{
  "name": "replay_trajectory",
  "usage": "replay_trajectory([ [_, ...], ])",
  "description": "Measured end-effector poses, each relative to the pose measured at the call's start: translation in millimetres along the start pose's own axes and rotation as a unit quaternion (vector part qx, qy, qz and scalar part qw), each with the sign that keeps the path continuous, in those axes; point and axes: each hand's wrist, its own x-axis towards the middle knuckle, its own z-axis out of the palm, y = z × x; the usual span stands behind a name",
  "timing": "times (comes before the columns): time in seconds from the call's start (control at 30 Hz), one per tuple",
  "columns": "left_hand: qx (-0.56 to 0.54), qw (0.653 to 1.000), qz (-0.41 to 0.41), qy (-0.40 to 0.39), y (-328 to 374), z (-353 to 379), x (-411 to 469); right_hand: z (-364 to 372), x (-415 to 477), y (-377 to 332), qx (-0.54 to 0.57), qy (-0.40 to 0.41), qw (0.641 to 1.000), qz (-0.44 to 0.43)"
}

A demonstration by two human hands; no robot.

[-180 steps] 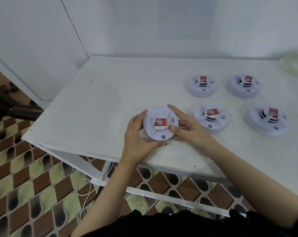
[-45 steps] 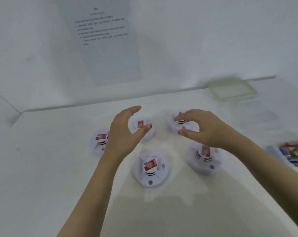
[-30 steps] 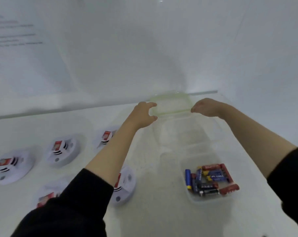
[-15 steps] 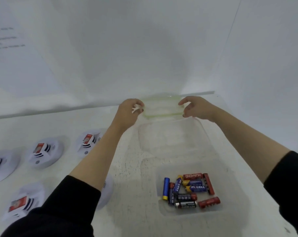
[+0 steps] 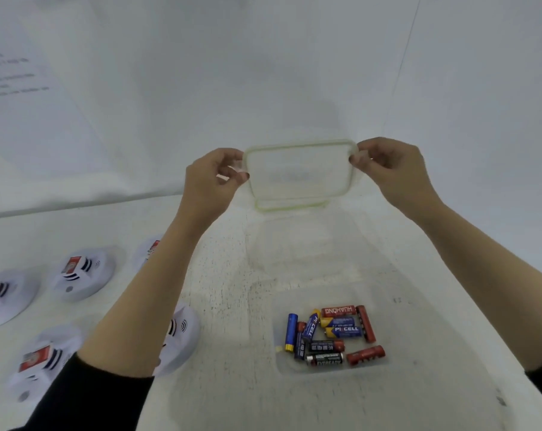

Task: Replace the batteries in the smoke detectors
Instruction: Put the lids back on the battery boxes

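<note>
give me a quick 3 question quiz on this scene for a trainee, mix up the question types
1. True or false: the left hand and right hand each pinch an opposite end of the clear lid.
2. Where do the loose batteries lie?
A. inside the clear container
B. bare on the table
C. on top of a detector
3. Fill in: the lid's rim is tinted ____.

Key
1. True; the lid is held up off the table.
2. A; the smoke detectors sit apart, to the left.
3. Green.
</note>
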Motion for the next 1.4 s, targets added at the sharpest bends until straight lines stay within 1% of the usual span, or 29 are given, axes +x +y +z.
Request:
replay_trajectory([
  [0.07, 0.045, 0.999, 0.023, 0.020, 9, -6, -10, -5, -11, -12, 0.022, 0.000, 1.000, -0.008],
  [0.13, 0.055, 0.998, 0.004, 0.013, 23, -14, -21, -6, -25, -19, 0.034, 0.000, 0.999, 0.003],
  [0.2, 0.020, 0.998, -0.053, -0.025, 39, -21, -33, -7, -40, -20, 0.034, 0.002, 0.999, 0.032],
  [0.3, -0.011, 0.986, -0.143, -0.087, 54, -28, -56, -13, -62, -19, 0.005, -0.020, 0.995, 0.098],
  [0.37, -0.028, 0.973, -0.199, -0.114, 57, -29, -76, -20, -79, -17, -0.016, -0.057, 0.989, 0.137],
  [0.43, -0.030, 0.957, -0.249, -0.143, 56, -27, -97, -24, -97, -16, -0.068, -0.107, 0.979, 0.162],
  [0.53, -0.030, 0.940, -0.295, -0.170, 56, -20, -129, -29, -123, -12, -0.126, -0.146, 0.966, 0.170],
  [0.67, -0.030, 0.938, -0.305, -0.160, 60, -13, -153, -32, -145, -7, -0.147, -0.131, 0.966, 0.168],
  [0.83, -0.027, 0.943, -0.300, -0.145, 66, -8, -163, -35, -156, -5, -0.133, -0.115, 0.971, 0.165],
  [1.03, -0.047, 0.937, -0.305, -0.163, 63, -8, -167, -34, -162, 0, -0.129, -0.114, 0.973, 0.152],
  [1.2, -0.108, 0.920, -0.343, -0.158, 54, -5, -170, -28, -164, 4, -0.122, -0.085, 0.978, 0.146],
  [1.27, -0.130, 0.912, -0.351, -0.168, 53, -5, -172, -26, -167, 4, -0.111, -0.076, 0.979, 0.151],
  [1.4, -0.140, 0.914, -0.342, -0.167, 53, -6, -175, -24, -170, -1, -0.100, -0.069, 0.980, 0.155],
])
